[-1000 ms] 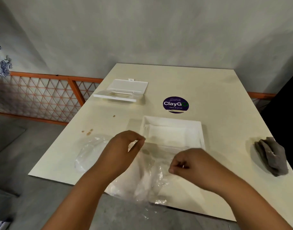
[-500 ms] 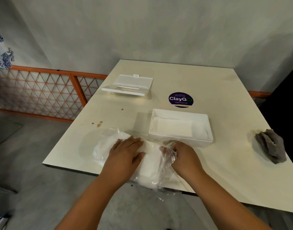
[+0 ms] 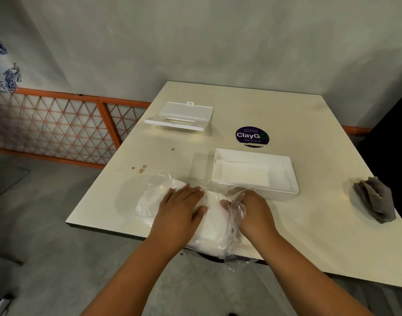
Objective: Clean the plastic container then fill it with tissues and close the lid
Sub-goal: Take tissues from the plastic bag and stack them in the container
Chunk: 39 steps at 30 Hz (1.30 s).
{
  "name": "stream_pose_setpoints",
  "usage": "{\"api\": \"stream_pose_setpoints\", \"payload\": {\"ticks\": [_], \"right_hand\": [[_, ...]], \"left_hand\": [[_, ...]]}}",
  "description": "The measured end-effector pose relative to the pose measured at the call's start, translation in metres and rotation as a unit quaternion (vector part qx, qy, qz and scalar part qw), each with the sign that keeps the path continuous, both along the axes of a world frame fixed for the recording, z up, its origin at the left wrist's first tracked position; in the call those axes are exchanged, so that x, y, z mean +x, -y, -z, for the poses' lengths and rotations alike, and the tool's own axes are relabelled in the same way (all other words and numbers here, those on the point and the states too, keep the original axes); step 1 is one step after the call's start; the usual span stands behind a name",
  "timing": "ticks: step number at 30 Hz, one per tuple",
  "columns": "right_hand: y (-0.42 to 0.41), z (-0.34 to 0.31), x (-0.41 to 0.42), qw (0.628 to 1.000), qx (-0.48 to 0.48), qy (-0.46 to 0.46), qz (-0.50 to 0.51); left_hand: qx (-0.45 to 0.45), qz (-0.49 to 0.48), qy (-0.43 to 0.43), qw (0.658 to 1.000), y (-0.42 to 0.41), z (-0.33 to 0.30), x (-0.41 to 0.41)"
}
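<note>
Dropped since a second ago from mid-air onto the bag, both hands; hardly shifted in the last half second.

Desk [image 3: 286, 236] under everything, cream, its near edge just below the wrists. Bag [image 3: 150, 201] of clear plastic directly under the hands, crumpled, with a white stack of tissues [image 3: 212, 226] inside, between the two hands and reaching toward the wrists. Box [image 3: 284, 195] just beyond the right hand, open, white, a layer of tissues already showing on its floor. Lid [image 3: 179, 115] well beyond the left hand, lying apart from the box. Grey rag [image 3: 375, 199] far out to the right of the right hand. Round purple sticker [image 3: 252, 136] beyond the box. Small brown spots [image 3: 142, 168] just beyond the left hand.

Left hand [image 3: 181, 208] flat, fingers straight, pressing the bag down. Right hand [image 3: 252, 210] reaching into the bag's mouth, fingertips veiled by plastic; probably curling onto the tissues, but cannot tell for sure.

Step in hand, by the look of it: filling, with cleaning apparently done. Next move calls for holding the bag down with the left while drawing the stack out with the right, then lifting it the short way forward into the box. Lid not yet fetched.
</note>
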State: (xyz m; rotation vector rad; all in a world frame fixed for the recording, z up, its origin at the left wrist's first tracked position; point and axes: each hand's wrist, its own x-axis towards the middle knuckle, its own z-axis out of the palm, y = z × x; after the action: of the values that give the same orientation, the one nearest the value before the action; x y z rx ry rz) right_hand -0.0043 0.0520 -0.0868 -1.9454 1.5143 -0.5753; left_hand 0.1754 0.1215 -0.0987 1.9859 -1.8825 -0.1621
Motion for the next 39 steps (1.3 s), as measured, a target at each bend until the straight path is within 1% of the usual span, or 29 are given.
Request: {"api": "stream_pose_setpoints", "payload": {"ticks": [3,5,9,11,14,16,18,19,20,22,24,25,29,34,39], "right_hand": [[-0.003,0.001,-0.001,0.999,-0.035,-0.034,0.003],[-0.005,0.001,0.000,0.999,-0.047,-0.017,0.002],[-0.005,-0.005,0.003,0.997,-0.002,0.083,-0.007],[-0.006,-0.009,-0.002,0.987,0.033,0.156,0.030],[-0.008,-0.009,-0.010,0.944,0.115,0.286,0.120],[-0.010,-0.008,-0.013,0.924,0.174,0.317,0.124],[-0.015,-0.010,-0.016,0.912,0.231,0.325,0.096],[-0.017,-0.010,-0.018,0.912,0.242,0.321,0.085],[-0.019,-0.010,-0.020,0.916,0.236,0.313,0.084],[-0.019,-0.009,-0.026,0.918,0.208,0.317,0.114],[-0.017,-0.012,-0.034,0.907,0.206,0.333,0.158],[-0.016,-0.014,-0.038,0.899,0.219,0.339,0.169],[-0.022,-0.018,-0.049,0.876,0.292,0.359,0.138],[-0.029,-0.024,-0.062,0.873,0.263,0.385,0.147],[-0.032,-0.038,-0.096,0.888,0.217,0.371,0.162]], "left_hand": [[0.000,-0.002,-0.005,1.000,0.001,0.000,0.000],[-0.003,-0.003,-0.006,1.000,0.001,-0.001,0.000],[-0.019,-0.006,0.000,1.000,0.001,-0.002,0.000],[-0.027,-0.012,0.001,1.000,0.001,-0.003,0.001],[-0.036,-0.016,0.006,0.999,0.001,-0.004,0.001],[-0.030,-0.018,0.008,0.999,0.001,-0.005,0.000],[-0.024,-0.019,0.003,1.000,0.000,-0.005,-0.001],[-0.024,-0.019,0.000,1.000,0.000,-0.005,-0.002],[-0.025,-0.019,-0.001,1.000,0.000,-0.006,-0.002],[-0.023,-0.020,-0.006,1.000,-0.001,-0.007,-0.004],[-0.023,-0.020,-0.009,1.000,-0.001,-0.009,-0.005],[-0.024,-0.019,-0.008,1.000,-0.001,-0.010,-0.005],[-0.030,-0.014,-0.013,0.999,-0.001,-0.013,-0.010],[-0.045,0.003,-0.027,0.999,0.000,-0.018,-0.018],[-0.051,0.035,-0.048,0.997,0.007,-0.025,-0.032]]}}
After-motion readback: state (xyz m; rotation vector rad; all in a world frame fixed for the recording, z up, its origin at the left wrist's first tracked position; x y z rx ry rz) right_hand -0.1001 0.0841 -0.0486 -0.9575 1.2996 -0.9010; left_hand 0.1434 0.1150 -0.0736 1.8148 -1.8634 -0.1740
